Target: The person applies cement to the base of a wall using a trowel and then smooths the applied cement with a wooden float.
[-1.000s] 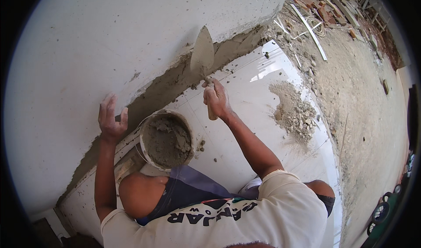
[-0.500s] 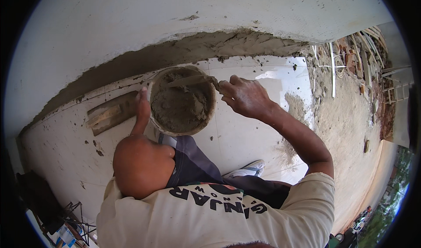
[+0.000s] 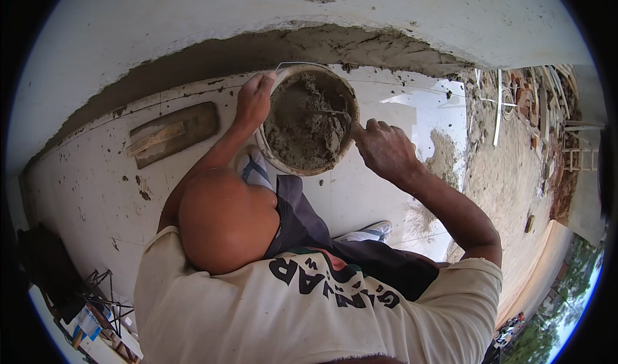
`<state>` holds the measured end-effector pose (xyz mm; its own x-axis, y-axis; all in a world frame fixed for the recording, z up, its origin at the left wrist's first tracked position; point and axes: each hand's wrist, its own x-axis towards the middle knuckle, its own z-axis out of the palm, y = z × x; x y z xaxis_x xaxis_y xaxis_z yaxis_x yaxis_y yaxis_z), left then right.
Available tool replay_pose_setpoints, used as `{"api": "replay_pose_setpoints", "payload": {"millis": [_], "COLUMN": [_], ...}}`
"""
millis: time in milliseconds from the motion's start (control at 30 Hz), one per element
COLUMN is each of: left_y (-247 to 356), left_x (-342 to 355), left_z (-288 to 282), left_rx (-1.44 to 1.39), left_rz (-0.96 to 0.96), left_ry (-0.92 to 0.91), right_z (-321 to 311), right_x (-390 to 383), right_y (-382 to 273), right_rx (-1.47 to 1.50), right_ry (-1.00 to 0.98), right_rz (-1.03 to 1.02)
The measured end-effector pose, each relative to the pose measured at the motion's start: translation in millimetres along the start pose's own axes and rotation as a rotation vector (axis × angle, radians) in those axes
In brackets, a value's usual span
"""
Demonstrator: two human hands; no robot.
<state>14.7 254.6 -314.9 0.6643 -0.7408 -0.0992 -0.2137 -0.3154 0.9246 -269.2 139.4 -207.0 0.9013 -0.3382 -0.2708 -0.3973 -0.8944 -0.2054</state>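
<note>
My left hand (image 3: 254,97) is closed on the left rim of a round bucket (image 3: 351,97) of grey wet mortar (image 3: 302,129), near its wire handle. Gripped by its handle in my right hand (image 3: 386,148) at the bucket's right side is a trowel (image 3: 329,112), its blade partly sunk in the mortar. Left of the bucket, a rectangular float (image 3: 193,122) with a light handle lies on the white tiled floor (image 3: 96,190). Above them a rough band of grey mortar (image 3: 347,42) runs along the foot of the white wall (image 3: 257,3).
At the right are rubble and long strips (image 3: 528,106), a sandy ground strip (image 3: 505,190) and scattered grit (image 3: 441,158) on the tiles. Dark metal frames and clutter (image 3: 103,299) lie at lower left. My bare knee (image 3: 225,225) and sandalled feet are below the bucket.
My left hand has moved from the wall onto the bucket rim. The trowel has come down from the mortar band into the bucket. The view has turned, and the bucket now sits higher in it.
</note>
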Motion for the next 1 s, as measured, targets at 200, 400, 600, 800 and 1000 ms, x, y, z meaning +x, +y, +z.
{"api": "replay_pose_setpoints", "payload": {"millis": [200,400,600,800,1000], "left_y": [15.5,18.4,35.8,27.6,16.7], "left_x": [1.4,-0.2,-8.4,0.7,4.6], "left_z": [9.7,14.1,26.0,22.0,16.5], "left_rx": [-0.001,-0.009,0.0,0.013,-0.21], "left_rz": [0.012,-0.037,-0.005,-0.02,-0.098], "left_ry": [-0.04,0.008,-0.015,-0.036,-0.025], "right_z": [-23.4,-0.7,27.0,36.8,49.2], "right_x": [-18.0,-42.9,-26.9,-49.9,-37.8], "right_y": [32.4,36.3,-6.0,2.1,21.1], "right_rx": [0.125,0.392,0.924,0.716,0.124], "right_ry": [-0.039,-0.368,-0.609,-0.233,0.281], "right_rz": [0.297,0.345,0.444,0.237,0.116]}}
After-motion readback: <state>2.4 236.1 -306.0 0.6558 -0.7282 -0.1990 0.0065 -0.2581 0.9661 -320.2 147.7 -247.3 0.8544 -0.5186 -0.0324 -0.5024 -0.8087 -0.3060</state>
